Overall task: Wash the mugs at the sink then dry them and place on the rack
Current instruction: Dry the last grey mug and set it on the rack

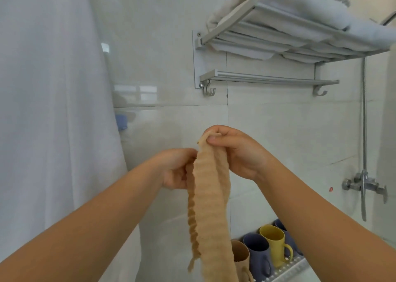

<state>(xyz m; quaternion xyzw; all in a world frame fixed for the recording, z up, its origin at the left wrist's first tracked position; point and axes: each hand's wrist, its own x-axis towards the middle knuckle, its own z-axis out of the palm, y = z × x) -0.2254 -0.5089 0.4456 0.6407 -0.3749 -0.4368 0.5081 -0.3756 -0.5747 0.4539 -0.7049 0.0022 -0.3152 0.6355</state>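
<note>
A beige ribbed cloth (209, 198) hangs down in front of me. My right hand (237, 151) pinches its top corner between thumb and fingers. My left hand (176, 169) grips the cloth's left edge a little lower. Below, at the bottom right, several mugs stand in a row on a white perforated rack (293, 267): a beige mug (241, 256) partly hidden by the cloth, a blue-grey mug (258, 252), a yellow mug (275, 244) and another blue-grey mug (280, 224) behind my right forearm.
A metal towel shelf (276, 44) with folded white towels (300, 10) is fixed to the tiled wall above, with a bar and hooks (209, 90) beneath. A shower mixer (364, 184) and hose are at the right. A white curtain (49, 110) fills the left.
</note>
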